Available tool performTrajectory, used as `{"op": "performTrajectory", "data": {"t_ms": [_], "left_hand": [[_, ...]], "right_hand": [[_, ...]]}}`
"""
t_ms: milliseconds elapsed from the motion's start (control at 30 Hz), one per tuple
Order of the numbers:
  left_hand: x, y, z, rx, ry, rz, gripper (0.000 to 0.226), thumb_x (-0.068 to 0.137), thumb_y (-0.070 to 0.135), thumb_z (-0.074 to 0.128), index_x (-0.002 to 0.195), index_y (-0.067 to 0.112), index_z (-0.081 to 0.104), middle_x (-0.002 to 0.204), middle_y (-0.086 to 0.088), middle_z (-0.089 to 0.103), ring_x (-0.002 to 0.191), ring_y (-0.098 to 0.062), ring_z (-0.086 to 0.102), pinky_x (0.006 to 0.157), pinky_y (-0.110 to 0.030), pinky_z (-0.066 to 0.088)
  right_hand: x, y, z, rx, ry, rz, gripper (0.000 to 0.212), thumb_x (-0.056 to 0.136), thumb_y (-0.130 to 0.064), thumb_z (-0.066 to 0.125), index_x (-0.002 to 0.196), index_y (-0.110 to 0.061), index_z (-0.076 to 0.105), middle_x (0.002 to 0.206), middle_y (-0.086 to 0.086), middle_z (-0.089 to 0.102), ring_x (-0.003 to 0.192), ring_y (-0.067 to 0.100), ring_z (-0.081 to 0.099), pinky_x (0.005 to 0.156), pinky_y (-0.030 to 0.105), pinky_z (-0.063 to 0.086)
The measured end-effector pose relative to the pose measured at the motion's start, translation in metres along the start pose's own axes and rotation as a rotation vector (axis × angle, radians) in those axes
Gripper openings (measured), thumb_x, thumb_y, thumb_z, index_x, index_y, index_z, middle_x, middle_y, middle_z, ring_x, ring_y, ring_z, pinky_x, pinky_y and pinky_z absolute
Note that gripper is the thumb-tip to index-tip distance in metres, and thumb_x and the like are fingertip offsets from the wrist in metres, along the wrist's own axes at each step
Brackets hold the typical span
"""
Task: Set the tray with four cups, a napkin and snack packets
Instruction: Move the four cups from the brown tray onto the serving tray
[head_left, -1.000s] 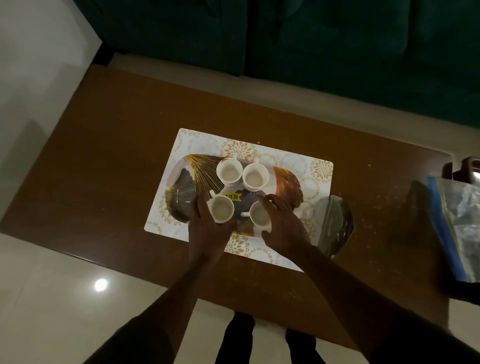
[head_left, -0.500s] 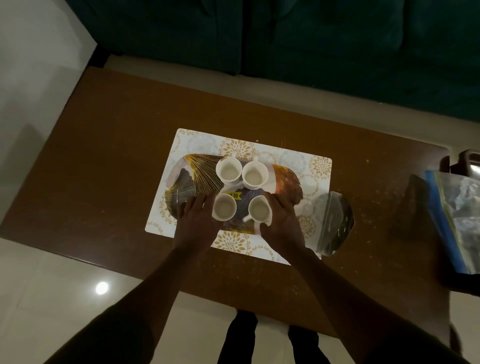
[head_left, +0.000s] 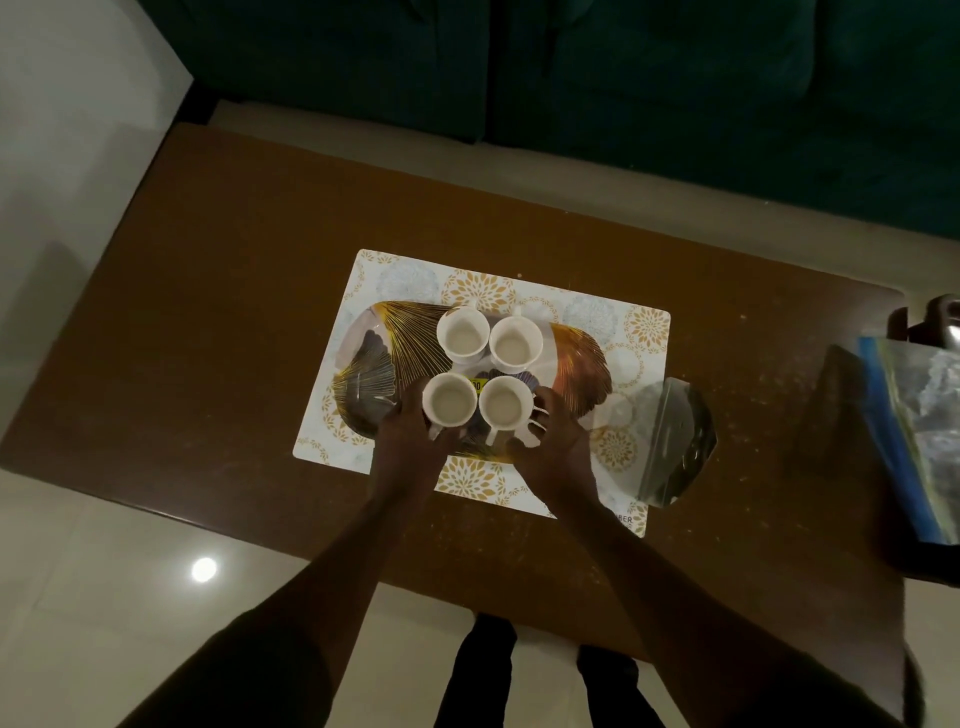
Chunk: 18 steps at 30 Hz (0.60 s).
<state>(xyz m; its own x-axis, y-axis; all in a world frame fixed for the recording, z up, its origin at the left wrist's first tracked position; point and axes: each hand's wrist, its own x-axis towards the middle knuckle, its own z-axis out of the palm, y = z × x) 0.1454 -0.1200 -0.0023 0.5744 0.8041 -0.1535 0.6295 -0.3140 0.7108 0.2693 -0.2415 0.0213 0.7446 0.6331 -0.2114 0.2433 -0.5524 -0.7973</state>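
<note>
The middle of the tray is being filled by four cups standing close together, with no gap left between them. Its left and right ends are being left bare. The right approach is being narrowed by a clear bag beside the placemat.

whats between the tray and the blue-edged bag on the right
In the head view, a clear plastic bag lies between the tray and the blue-edged bag, then bare table.
</note>
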Motion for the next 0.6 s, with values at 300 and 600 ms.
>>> {"op": "performTrajectory", "data": {"t_ms": [300, 600], "left_hand": [[0.009, 0.008, -0.003, -0.038, 0.016, -0.009, 0.053, 0.083, 0.022, 0.073, 0.132, 0.019, 0.052, 0.12, -0.002, 0.068, 0.109, -0.019, 0.064, 0.089, -0.035, 0.054], [0.016, 0.008, -0.005, -0.086, 0.025, 0.016, 0.051, 0.082, 0.022, 0.075, 0.128, 0.022, 0.052, 0.114, 0.001, 0.069, 0.101, -0.014, 0.065, 0.083, -0.032, 0.055]], "right_hand": [[-0.003, -0.014, 0.012, 0.01, 0.054, 0.012, 0.064, 0.076, -0.018, 0.08, 0.13, -0.002, 0.05, 0.116, 0.014, 0.069, 0.097, 0.026, 0.071, 0.081, 0.032, 0.059], [0.003, -0.015, 0.015, 0.041, 0.076, 0.02, 0.065, 0.078, -0.017, 0.078, 0.134, -0.004, 0.048, 0.117, 0.009, 0.07, 0.097, 0.012, 0.068, 0.079, 0.016, 0.051]]}}
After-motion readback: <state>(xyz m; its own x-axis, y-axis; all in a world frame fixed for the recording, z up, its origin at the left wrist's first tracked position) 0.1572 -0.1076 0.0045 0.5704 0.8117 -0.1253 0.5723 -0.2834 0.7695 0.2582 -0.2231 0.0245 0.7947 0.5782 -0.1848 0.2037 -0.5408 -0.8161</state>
